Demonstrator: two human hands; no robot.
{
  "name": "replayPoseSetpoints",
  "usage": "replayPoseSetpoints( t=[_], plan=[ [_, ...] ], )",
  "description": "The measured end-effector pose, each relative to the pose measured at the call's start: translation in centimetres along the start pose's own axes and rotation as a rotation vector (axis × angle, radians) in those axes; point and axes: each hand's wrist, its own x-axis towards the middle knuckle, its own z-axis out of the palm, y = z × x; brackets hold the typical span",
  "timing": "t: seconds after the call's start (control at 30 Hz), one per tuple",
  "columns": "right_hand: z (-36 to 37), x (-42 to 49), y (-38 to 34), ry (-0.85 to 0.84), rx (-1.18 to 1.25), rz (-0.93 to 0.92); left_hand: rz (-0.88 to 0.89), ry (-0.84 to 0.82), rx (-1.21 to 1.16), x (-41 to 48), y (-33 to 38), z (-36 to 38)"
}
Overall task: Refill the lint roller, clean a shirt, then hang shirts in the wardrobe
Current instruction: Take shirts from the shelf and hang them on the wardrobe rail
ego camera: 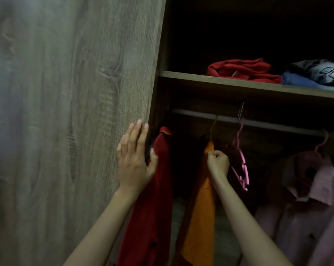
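Two hands share the work at the open wardrobe. The left hand (pixel 134 160) lies flat on the door (pixel 76 112) to the left of the rail (pixel 191 113). Its fingers are straight and close together on the wood and its thumb is at the door's edge, beside the red shirt (pixel 154 208). This probably holds the door back so the opening stays clear.

The right hand (pixel 218 163) is below the rail with its fingers curled tight, clamped on the top of the orange shirt (pixel 202 217). It grips just under the olive hook (pixel 213 127), which reaches up to the rail, and that high grip likely lets the hand steer the hook. Whether the hook already sits over the rail I cannot tell.

The orange shirt hangs from that grip with its long axis straight down from the rail. Its neck end points up, its hem drops out of view, and it is turned edge-on. A bare pink hanger (pixel 241 162) dangles just to its right, and a pink shirt (pixel 306 217) hangs farther right along the rail.
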Motion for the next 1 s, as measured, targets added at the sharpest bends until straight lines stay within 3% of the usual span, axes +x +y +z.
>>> replayPoseSetpoints(
  t=[0.2, 0.27, 0.47, 0.63, 0.73, 0.8, 0.93, 1.0],
  plan=[
    [-1.4, -1.4, 0.3, -0.093, -0.143, -0.085, -0.004, -0.024, -0.007, 0.0, -0.1, 0.0],
    [-2.5, -3.2, -0.3, -0.034, -0.174, -0.223, -0.013, -0.034, -0.011, 0.0, -0.1, 0.0],
    [-7.3, -5.1, -6.9, 0.053, 0.072, -0.823, 0.018, 0.042, -0.208, 3.2, 4.9, -0.2],
    [-10.4, -0.3, -13.1, 0.182, 0.017, -1.003, 0.143, 0.058, -0.456, 11.5, 10.7, 1.9],
    [-11.7, 3.1, -16.5, 0.315, -0.210, -0.947, 0.137, 0.006, -0.469, 16.9, 12.3, 3.9],
    [-12.4, 5.2, -18.5, 0.396, -0.460, -0.790, 0.119, -0.096, -0.418, 20.3, 12.3, 5.5],
    [-12.5, 7.8, -21.2, 0.248, -0.783, -0.489, 0.019, -0.647, -0.236, 24.5, 11.6, 7.8],
    [-12.1, 8.6, -22.1, 0.194, -0.899, -0.420, -0.058, -0.823, -0.198, 25.2, 11.8, 8.0]
  ],
)
